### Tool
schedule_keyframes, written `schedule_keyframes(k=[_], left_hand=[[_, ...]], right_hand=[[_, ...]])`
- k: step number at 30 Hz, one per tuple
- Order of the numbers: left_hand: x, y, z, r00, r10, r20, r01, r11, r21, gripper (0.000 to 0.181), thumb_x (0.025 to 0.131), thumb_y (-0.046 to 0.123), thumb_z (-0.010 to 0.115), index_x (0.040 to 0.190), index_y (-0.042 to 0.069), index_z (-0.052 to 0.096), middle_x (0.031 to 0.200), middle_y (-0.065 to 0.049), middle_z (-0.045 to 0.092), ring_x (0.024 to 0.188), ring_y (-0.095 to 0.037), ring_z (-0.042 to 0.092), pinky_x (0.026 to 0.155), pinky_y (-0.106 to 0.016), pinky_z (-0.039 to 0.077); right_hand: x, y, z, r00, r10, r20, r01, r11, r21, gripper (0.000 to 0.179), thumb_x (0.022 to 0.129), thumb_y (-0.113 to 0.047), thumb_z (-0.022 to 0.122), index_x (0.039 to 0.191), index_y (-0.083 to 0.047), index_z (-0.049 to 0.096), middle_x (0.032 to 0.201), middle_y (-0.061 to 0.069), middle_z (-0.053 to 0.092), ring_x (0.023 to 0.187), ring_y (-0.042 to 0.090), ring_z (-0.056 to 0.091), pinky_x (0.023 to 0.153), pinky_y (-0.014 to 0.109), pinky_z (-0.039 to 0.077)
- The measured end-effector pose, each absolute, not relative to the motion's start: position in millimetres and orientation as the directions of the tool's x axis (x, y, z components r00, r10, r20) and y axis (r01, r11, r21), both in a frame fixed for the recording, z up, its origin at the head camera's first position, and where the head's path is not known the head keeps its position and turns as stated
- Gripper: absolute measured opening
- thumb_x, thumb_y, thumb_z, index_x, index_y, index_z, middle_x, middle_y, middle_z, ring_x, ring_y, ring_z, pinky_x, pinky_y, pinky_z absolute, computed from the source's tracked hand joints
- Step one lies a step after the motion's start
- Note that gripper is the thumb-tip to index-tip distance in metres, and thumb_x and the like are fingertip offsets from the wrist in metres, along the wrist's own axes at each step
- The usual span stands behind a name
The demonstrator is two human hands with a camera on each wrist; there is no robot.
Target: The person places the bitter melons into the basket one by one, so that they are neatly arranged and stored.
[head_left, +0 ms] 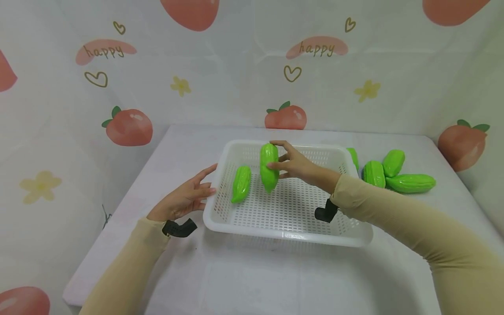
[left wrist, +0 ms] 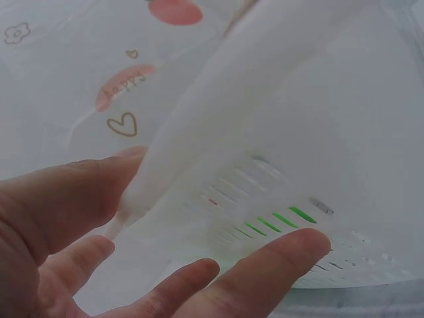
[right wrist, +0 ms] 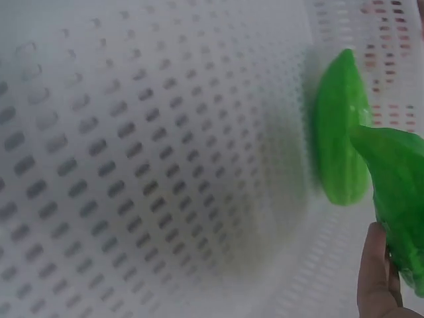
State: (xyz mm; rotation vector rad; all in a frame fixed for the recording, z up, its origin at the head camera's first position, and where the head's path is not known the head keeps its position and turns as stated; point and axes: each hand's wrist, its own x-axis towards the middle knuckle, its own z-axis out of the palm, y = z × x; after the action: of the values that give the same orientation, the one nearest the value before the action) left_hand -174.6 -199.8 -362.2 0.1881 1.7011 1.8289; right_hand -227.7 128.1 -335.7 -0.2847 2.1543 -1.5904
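A white perforated plastic basket (head_left: 287, 236) stands on the table. My left hand (head_left: 183, 197) is at its left rim; in the left wrist view the thumb (left wrist: 73, 195) lies at the rim and the other fingers against the outer wall. My right hand (head_left: 297, 166) pinches a bright green, ridged, pointed vegetable model (head_left: 269, 166), like a bitter melon, above the basket floor. That piece also shows at the edge of the right wrist view, beside the fingertips (right wrist: 375, 265). A similar green vegetable model (head_left: 241, 183) lies inside the basket near its left wall.
Right of the basket, several more green vegetable models (head_left: 411, 183) lie grouped on the white-covered table (head_left: 252, 280). One green piece (head_left: 354, 157) is partly hidden behind the basket's right rim. A printed cloth (head_left: 228, 87) hangs behind the table.
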Motion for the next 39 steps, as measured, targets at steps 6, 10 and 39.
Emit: schedule_keyframes(k=[6, 10, 39], left_hand=[[-174.4, -199.6, -361.3, -0.797, 0.516, -0.315, -0.345, 0.038, 0.938, 0.081, 0.095, 0.007, 0.060, 0.154, 0.036, 0.014, 0.140, -0.015, 0.045, 0.103, -0.023, 0.066, 0.085, -0.045, 0.057], [-174.4, -199.4, -361.2, -0.795, 0.519, -0.313, -0.348, 0.033, 0.937, 0.080, 0.096, 0.007, 0.060, 0.154, 0.036, 0.014, 0.141, -0.015, 0.045, 0.104, -0.023, 0.066, 0.085, -0.046, 0.057], [-174.6, -200.8, -361.6, -0.788, 0.531, -0.311, -0.350, 0.029, 0.936, 0.080, 0.095, 0.007, 0.060, 0.154, 0.038, 0.015, 0.144, -0.016, 0.042, 0.109, -0.024, 0.064, 0.090, -0.047, 0.055]], right_hand=[[-225.5, 113.0, -354.9, -0.858, -0.423, -0.292, 0.161, 0.319, -0.934, 0.075, 0.094, -0.012, 0.064, 0.152, -0.024, 0.019, 0.134, 0.029, 0.045, 0.121, 0.040, 0.054, 0.094, 0.049, 0.053], [-224.7, 106.6, -365.7, -0.853, -0.412, -0.320, 0.195, 0.317, -0.928, 0.074, 0.093, -0.012, 0.064, 0.152, -0.024, 0.020, 0.135, 0.028, 0.045, 0.122, 0.040, 0.054, 0.094, 0.048, 0.053], [-231.8, 91.2, -382.4, -0.837, -0.350, -0.420, 0.301, 0.347, -0.888, 0.075, 0.094, -0.014, 0.064, 0.153, -0.017, 0.019, 0.137, 0.027, 0.044, 0.099, 0.025, 0.055, 0.092, 0.046, 0.055]])
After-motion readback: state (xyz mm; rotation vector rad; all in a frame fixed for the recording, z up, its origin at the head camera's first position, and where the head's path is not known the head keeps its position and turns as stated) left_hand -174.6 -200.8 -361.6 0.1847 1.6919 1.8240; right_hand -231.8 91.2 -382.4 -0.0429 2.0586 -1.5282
